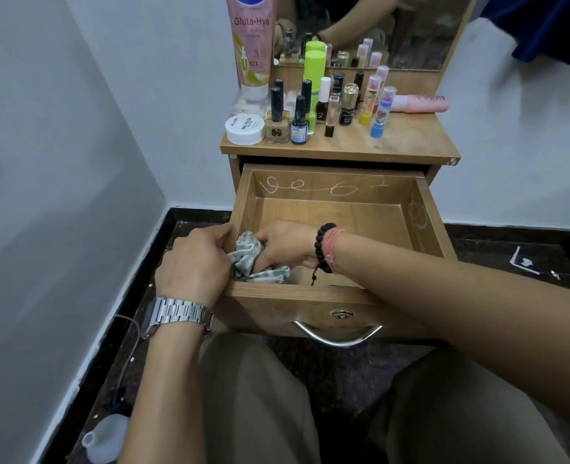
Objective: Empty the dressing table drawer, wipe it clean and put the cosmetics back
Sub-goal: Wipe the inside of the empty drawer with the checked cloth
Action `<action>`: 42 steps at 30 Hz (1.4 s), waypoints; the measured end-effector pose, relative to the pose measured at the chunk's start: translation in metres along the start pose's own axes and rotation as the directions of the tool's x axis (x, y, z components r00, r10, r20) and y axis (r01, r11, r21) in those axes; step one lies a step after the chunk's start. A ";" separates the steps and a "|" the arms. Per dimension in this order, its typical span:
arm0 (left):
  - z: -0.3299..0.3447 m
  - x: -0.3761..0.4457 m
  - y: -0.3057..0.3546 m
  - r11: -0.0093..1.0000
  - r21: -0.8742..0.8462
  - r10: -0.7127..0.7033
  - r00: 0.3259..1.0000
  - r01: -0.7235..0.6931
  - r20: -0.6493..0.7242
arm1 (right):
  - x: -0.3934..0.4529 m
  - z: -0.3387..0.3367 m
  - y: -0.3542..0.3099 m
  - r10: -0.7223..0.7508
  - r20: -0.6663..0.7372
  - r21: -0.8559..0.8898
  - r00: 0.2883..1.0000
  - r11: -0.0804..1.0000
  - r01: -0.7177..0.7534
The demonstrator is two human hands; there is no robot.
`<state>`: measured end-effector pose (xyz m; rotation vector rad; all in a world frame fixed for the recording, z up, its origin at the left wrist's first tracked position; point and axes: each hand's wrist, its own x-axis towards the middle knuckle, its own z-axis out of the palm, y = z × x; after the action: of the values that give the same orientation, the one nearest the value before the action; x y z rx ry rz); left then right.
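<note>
Now my right hand (282,246) clenches the cloth (247,254) in the drawer (330,296)'s front-left corner, my left hand (195,259) gripping the drawer's left wall; jolting it might topple bottles (299,120) on the desk (404,139).

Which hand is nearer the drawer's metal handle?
Left. The left hand grips the drawer's front-left corner, above the handle; the right hand is deeper inside, on the cloth.

Left hand (195,259) curled shut beside right hand (285,246), both fists clenched, forearms converging.
</note>
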<state>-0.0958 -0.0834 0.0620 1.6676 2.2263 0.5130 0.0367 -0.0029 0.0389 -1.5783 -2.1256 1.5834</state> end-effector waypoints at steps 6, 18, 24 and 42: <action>0.003 -0.001 -0.001 1.000 0.014 0.003 1.000 -0.003 -0.011 | 0.003 -0.007 -0.009 0.040 -0.024 0.020 0.999 0.999 -0.039; 0.004 -0.001 0.001 0.999 0.040 -0.007 1.000 0.008 -0.029 | 0.001 -0.002 -0.015 0.063 0.038 -0.239 0.997 0.970 -0.052; 0.004 -0.003 0.002 0.999 0.048 0.012 1.000 -0.010 -0.027 | 0.035 -0.021 -0.014 0.017 -0.276 -0.124 0.961 0.991 -0.053; 0.007 0.000 -0.001 1.000 0.014 0.001 1.000 -0.001 -0.029 | -0.005 -0.005 -0.016 0.078 0.250 -0.615 0.965 0.782 0.096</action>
<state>-0.0931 -0.0830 0.0555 1.6784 2.2546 0.5263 0.0316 -0.0023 0.0555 -1.5434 -3.0367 1.1846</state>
